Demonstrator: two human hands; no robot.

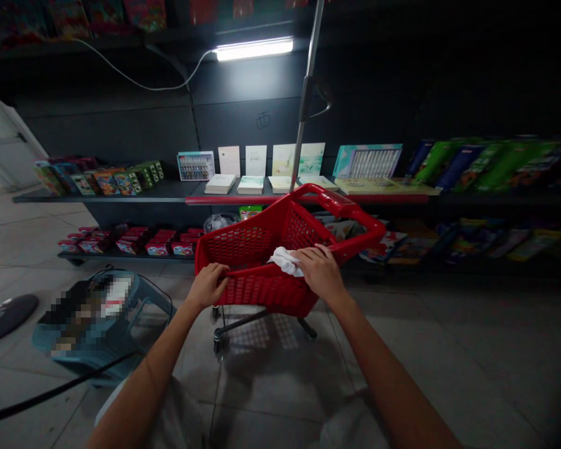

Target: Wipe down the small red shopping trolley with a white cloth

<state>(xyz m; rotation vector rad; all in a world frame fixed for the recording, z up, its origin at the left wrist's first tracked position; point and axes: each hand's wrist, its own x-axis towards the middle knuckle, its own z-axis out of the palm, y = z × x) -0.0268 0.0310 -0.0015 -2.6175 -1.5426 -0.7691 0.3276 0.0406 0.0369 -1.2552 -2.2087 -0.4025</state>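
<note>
A red plastic shopping cart (257,293) with a lattice basket stands on wheels in front of me, its looped handle to the right. My left hand (209,285) is closed over the near rim toward the basket's left end. Against the near rim further right, my right hand (320,269) presses a crumpled white cloth (286,260), with the fingers bent over it. Part of the cloth is hidden under that hand.
Behind the cart runs a dark shelf (159,192) with notebooks (220,182), small boxes (115,182) and green packets (449,163). A metal pole (307,93) rises beyond the basket. At my left stands a blue-grey stool (143,318), with a black cable (60,388) nearby.
</note>
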